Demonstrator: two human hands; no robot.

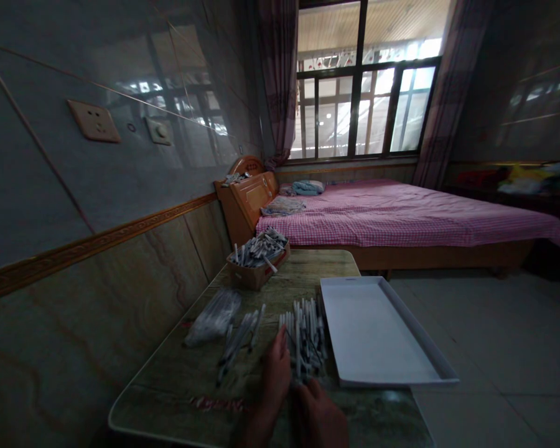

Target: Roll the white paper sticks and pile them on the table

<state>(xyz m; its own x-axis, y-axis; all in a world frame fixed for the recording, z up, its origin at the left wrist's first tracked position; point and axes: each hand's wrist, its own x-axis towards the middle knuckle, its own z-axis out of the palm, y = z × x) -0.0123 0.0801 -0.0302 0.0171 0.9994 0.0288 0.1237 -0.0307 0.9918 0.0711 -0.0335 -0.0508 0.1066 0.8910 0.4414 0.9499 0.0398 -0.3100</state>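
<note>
The scene is viewed from the person's head, forward and down across the bench [168,389]; the left hand [277,366] and right hand [323,412] are taken in close, near six o'clock, the window [336,118] well off at one o'clock.

From where I stand, the person's left hand [276,367] lies along the left side of a bundle of pale, slim sticks [312,330], the right hand [321,414] at its near end. Just right sits a white tray [378,336]; left, a looser handful [238,342] and a clear plastic bag [214,316]. A packed cardboard box [249,279] stands behind, toward the pink-covered bed [378,214].
</note>
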